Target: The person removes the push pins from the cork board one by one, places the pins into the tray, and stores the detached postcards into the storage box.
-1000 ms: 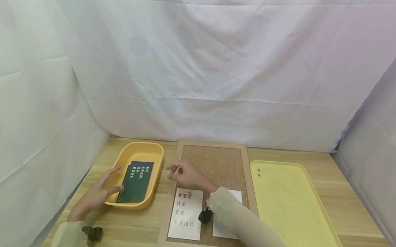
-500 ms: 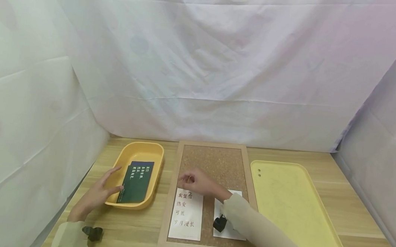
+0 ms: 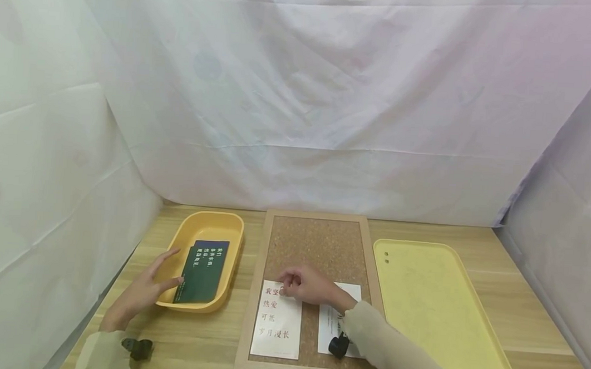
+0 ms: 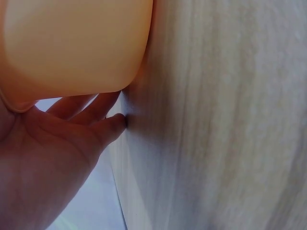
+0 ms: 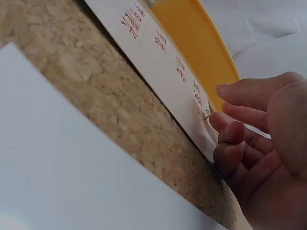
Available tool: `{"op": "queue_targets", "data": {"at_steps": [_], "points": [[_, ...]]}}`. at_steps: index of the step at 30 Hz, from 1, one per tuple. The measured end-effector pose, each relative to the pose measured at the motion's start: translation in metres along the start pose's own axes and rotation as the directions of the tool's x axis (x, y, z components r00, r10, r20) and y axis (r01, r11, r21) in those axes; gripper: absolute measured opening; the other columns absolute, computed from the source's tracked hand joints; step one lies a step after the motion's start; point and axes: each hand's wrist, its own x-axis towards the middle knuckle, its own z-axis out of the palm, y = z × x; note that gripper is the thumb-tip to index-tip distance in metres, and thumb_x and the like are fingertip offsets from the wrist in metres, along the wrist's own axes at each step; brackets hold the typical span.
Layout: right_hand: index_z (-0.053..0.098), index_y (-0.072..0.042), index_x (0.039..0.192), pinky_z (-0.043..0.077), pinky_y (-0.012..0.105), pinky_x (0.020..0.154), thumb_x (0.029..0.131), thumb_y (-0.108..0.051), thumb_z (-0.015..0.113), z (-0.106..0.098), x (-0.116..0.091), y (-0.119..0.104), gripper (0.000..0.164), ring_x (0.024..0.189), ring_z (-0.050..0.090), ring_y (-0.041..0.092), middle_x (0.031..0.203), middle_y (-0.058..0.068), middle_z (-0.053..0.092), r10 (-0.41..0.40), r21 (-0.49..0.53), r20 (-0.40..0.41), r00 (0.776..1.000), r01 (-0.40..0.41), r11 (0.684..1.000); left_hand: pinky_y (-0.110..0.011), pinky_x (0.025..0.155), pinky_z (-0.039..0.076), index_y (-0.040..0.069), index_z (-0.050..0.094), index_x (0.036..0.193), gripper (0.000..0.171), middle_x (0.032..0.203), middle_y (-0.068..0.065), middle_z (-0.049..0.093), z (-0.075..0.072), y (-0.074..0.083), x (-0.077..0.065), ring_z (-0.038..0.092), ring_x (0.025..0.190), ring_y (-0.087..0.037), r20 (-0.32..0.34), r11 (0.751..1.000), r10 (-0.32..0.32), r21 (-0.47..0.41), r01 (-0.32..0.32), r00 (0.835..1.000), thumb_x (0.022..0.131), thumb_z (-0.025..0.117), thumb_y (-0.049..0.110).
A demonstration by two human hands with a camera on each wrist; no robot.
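My left hand (image 3: 141,293) holds the near left rim of a yellow plastic tub (image 3: 213,218); the left wrist view has fingers (image 4: 81,110) against its outer wall. A green card (image 3: 202,280) with white writing lies in the tub, over a dark blue one (image 3: 214,245). On the framed cork board (image 3: 317,244), my right hand (image 3: 312,286) is over the top of a white card (image 3: 278,331) with red characters. In the right wrist view a fingertip meets a small metal pin (image 5: 207,115) on that card; thumb and finger are apart.
Another white card (image 3: 326,334) lies on the cork board, partly under my right forearm. A flat yellow tray (image 3: 439,314) stands to the right, with two small metal bits (image 3: 386,261) in its top left corner. White sheets (image 3: 310,96) surround the wooden table (image 3: 478,236).
My right hand has moved from the board's left edge rightward and down onto the top of the white card, covering its pin. The left hand stays at the tub.
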Motion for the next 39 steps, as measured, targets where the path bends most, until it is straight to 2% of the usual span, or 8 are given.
{"op": "queue_targets", "data": {"at_steps": [16, 28, 32, 39], "points": [[0.070, -0.020, 0.102, 0.047, 0.019, 0.060, 0.083, -0.015, 0.067, 0.009, 0.001, 0.012, 0.020, 0.067, 0.053, 0.003, 0.082, -0.013, 0.063, 0.032, 0.035, -0.026, 0.999, -0.031, 0.999, -0.076, 0.095, 0.013, 0.029, 0.017, 0.149, 0.079, 0.155, -0.019, 0.007, -0.002, 0.005, -0.002, 0.006, 0.136, -0.052, 0.016, 1.000, -0.011, 0.005, 0.011, 1.000, 0.087, 0.064, 0.040], [0.072, -0.021, 0.092, 0.045, 0.018, 0.058, 0.083, -0.016, 0.068, 0.009, 0.000, 0.011, 0.011, 0.066, 0.052, 0.003, 0.080, -0.013, 0.063, 0.054, 0.046, -0.029, 0.998, -0.053, 0.998, -0.077, 0.092, 0.015, 0.028, 0.016, 0.150, 0.079, 0.154, -0.022, 0.009, -0.002, 0.006, -0.001, 0.010, 0.133, -0.055, 0.016, 0.999, 0.031, 0.038, -0.031, 0.999, 0.087, 0.063, 0.038], [0.072, -0.021, 0.090, 0.045, 0.017, 0.058, 0.084, -0.016, 0.068, 0.009, 0.000, 0.011, 0.009, 0.066, 0.051, 0.003, 0.081, -0.013, 0.064, 0.058, 0.039, -0.029, 0.998, -0.057, 0.998, -0.076, 0.094, 0.017, 0.026, 0.017, 0.150, 0.079, 0.153, -0.022, 0.012, -0.003, 0.006, -0.001, 0.013, 0.133, -0.055, 0.007, 0.996, 0.041, 0.074, -0.042, 0.999, 0.087, 0.063, 0.039], [0.072, -0.020, 0.088, 0.045, 0.017, 0.058, 0.083, -0.015, 0.070, 0.009, 0.002, 0.012, 0.008, 0.065, 0.052, 0.001, 0.085, -0.011, 0.066, 0.065, 0.065, -0.034, 0.997, -0.063, 0.996, -0.073, 0.095, 0.023, 0.018, 0.021, 0.149, 0.075, 0.151, -0.024, 0.019, -0.004, 0.006, -0.001, 0.022, 0.131, -0.054, -0.017, 0.983, 0.113, 0.145, -0.109, 0.993, 0.089, 0.062, 0.038]]}}
